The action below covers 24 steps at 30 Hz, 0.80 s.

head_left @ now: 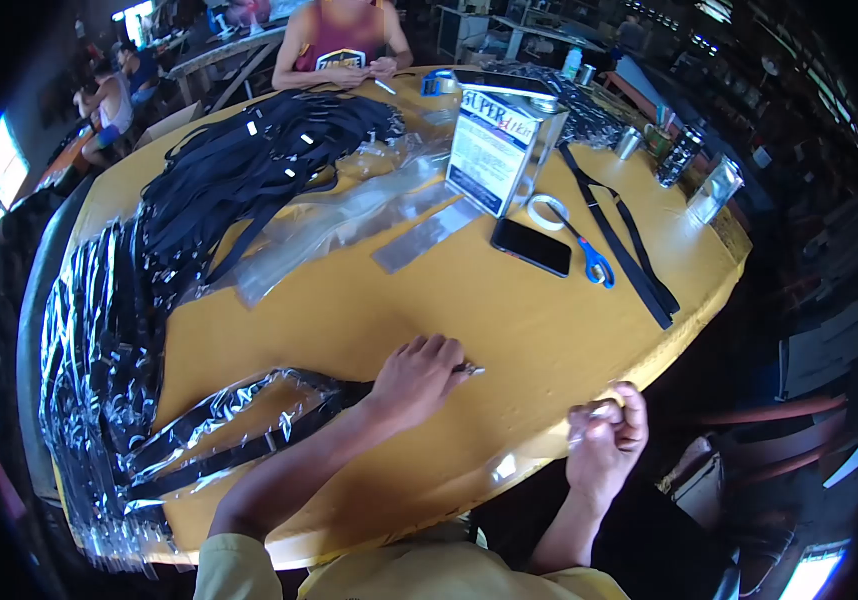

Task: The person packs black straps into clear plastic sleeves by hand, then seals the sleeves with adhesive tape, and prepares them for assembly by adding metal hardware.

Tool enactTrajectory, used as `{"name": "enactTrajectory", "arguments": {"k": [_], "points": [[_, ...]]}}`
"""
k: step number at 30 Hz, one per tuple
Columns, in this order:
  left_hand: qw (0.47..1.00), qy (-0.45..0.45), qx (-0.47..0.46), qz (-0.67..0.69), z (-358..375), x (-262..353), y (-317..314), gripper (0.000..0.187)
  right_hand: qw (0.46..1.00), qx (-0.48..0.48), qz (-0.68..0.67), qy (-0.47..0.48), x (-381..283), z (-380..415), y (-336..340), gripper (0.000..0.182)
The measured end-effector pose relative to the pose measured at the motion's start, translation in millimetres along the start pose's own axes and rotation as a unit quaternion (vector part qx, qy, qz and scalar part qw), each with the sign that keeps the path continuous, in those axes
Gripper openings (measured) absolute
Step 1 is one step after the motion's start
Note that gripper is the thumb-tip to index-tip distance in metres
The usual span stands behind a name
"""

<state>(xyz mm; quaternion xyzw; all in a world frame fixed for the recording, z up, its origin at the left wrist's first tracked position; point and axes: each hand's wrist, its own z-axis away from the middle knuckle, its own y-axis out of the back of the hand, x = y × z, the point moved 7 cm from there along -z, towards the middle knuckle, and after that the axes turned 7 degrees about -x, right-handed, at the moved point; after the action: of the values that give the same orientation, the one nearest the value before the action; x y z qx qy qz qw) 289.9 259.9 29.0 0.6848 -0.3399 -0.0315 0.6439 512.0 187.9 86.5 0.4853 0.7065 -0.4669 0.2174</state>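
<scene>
My left hand [414, 378] is closed over the end of a black strap [354, 392], low on the table in front of me. A small shiny piece [469, 369] pokes out beyond its fingers. The rest of that strap runs left inside a clear plastic sleeve [239, 400], partly behind my forearm. My right hand [606, 440] is raised at the table's near edge, apart from the left, its fingers curled in a pinch. Whatever it may hold is too small to make out.
Sleeved straps [99, 390] pile at the left, loose black straps [259, 150] behind them. A tin can [494, 150], phone [531, 247], blue-handled scissors [597, 265] and tape roll [547, 212] stand or lie mid-table. Another person [344, 50] works opposite.
</scene>
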Motion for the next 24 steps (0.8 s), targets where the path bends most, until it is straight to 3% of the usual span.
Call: {"name": "enactTrajectory", "arguments": {"k": [2,3,5,8,15,24], "points": [[0.985,0.054,-0.04,0.157,5.4,-6.7,11.8,0.027,0.998,-0.044,0.037,-0.029,6.4,-1.4,-7.6,0.047],[0.986,0.044,-0.043,0.158,7.5,-5.2,19.5,0.027,0.997,-0.05,0.047,-0.041,12.3,-0.5,-10.9,0.049],[0.925,0.007,-0.003,0.379,16.7,-6.0,44.8,0.021,0.991,-0.092,0.016,-0.091,22.8,2.3,-21.1,0.053],[0.891,0.014,0.013,0.453,37.2,4.5,90.5,0.013,0.982,-0.146,0.006,-0.121,34.3,1.1,-43.4,0.051],[0.921,-0.058,0.021,0.385,69.0,23.9,126.8,0.014,0.95,-0.235,-0.013,-0.203,47.0,6.9,-73.0,0.053],[0.928,-0.062,0.002,0.368,79.5,23.4,130.5,0.014,0.939,-0.267,-0.046,-0.211,42.4,10.9,-79.3,0.056]]}}
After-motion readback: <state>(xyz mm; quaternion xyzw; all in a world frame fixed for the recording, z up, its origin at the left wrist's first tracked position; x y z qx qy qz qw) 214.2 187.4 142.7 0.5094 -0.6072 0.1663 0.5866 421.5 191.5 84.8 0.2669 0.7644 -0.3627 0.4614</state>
